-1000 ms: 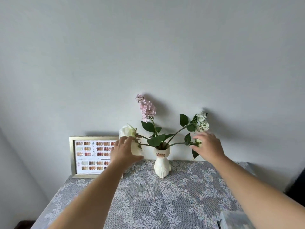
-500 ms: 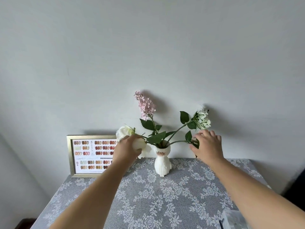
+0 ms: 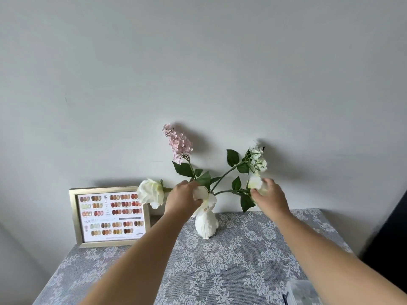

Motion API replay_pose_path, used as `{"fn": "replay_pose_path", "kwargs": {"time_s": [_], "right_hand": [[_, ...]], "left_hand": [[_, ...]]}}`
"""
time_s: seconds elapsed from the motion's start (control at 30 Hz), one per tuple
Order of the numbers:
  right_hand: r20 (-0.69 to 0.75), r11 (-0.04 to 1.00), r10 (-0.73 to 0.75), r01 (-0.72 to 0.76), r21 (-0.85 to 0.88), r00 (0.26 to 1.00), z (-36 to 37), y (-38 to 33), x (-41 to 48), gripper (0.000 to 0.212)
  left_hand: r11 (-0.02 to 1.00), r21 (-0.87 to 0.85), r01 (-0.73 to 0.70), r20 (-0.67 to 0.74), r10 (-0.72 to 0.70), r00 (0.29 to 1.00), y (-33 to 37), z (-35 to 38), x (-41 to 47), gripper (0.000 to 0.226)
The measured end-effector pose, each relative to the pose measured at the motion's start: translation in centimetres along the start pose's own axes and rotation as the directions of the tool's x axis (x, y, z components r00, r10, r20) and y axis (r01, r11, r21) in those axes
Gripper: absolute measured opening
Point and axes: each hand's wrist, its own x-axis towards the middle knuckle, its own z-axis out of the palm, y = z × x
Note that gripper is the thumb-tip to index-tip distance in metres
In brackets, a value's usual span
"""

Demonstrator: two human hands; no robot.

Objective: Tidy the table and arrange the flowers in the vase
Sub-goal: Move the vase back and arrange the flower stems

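Observation:
A small white cat-shaped vase [image 3: 206, 223] stands on the lace-covered table [image 3: 231, 260] near the wall. It holds a pink lilac spray [image 3: 178, 143], a green-white hydrangea sprig [image 3: 257, 160] and white roses. My left hand [image 3: 184, 198] is closed around a white bloom and stem right beside the vase mouth; a large white rose [image 3: 152, 193] sticks out to its left. My right hand [image 3: 269, 195] pinches another white rose [image 3: 255, 182] at the end of the low right stem.
A gold-framed nail colour chart [image 3: 110, 216] leans against the wall at the table's back left. A clear plastic box [image 3: 301, 292] sits at the front right corner. The wall is close behind the flowers.
My left hand slid right along the stem toward the vase mouth, leaving the large white rose exposed on the left. My right hand took hold of the white rose on the right stem.

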Motion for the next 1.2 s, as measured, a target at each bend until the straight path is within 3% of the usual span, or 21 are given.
{"fn": "replay_pose_path", "kwargs": {"time_s": [0.23,0.33,0.4,0.6,0.8,1.0,1.2], "right_hand": [[0.012,0.999,0.047,-0.047,0.007,0.999,0.2,0.9,-0.2,0.059],[0.094,0.985,0.068,-0.082,0.154,0.993,0.5,1.2,-0.4,0.06],[0.076,0.982,0.044,-0.057,0.178,0.996,0.8,0.9,-0.6,0.061],[-0.073,0.974,-0.15,0.16,0.162,0.986,0.5,-1.6,-1.0,0.055],[-0.137,0.886,-0.441,0.455,0.087,0.887,0.6,-5.2,-1.1,0.05],[0.017,0.814,-0.576,0.576,-0.074,0.817,1.9,-7.5,-0.9,0.047],[0.21,0.757,-0.581,0.617,-0.217,0.787,4.5,-7.3,-1.6,0.045]], "left_hand": [[0.997,-0.07,0.024,-0.009,-0.025,1.0,0.8,1.6,1.0,0.049],[0.998,-0.067,0.021,-0.024,-0.023,0.999,0.8,1.7,0.9,0.049],[0.997,-0.068,0.02,-0.043,-0.023,0.999,0.5,1.6,0.8,0.052],[0.996,-0.092,-0.013,-0.085,0.005,0.996,0.0,0.8,0.2,0.056],[0.994,-0.105,-0.019,-0.1,0.009,0.995,-0.6,0.3,-0.5,0.051],[0.989,-0.145,0.016,-0.12,-0.033,0.992,-1.3,-0.2,-0.5,0.046],[0.984,-0.179,0.014,-0.12,-0.036,0.992,-2.1,0.0,-0.5,0.046]]}}
